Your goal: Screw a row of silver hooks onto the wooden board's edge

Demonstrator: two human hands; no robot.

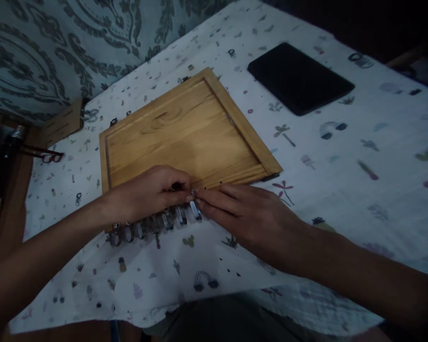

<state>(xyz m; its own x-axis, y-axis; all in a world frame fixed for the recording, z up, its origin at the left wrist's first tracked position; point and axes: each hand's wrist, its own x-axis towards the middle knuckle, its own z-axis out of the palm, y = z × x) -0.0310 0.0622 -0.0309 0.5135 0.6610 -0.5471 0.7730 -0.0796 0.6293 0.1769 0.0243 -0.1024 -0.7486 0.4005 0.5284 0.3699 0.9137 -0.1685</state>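
A framed wooden panel (178, 133) lies tilted across the table in front of me. Several curved metal hooks (167, 220) stick out in a row along its near edge. My left hand (153, 190) rests over that edge, thumb and forefinger closed in a pinch beside the rightmost metal hook (195, 210); what sits between those fingertips is too small to make out. From the other side, my right hand (249, 213) has its fingers pressed together around the top of the same hook. Its thumb is hidden. Small dark holes show in the panel edge by the right fingers.
A dark flat tablet-like object (299, 78) lies at the back right on the printed tablecloth (342, 190). Red-framed glasses (52, 156) and a piece of brown cardboard (62, 123) are at the left. Patterned fabric (92, 42) hangs behind the table.
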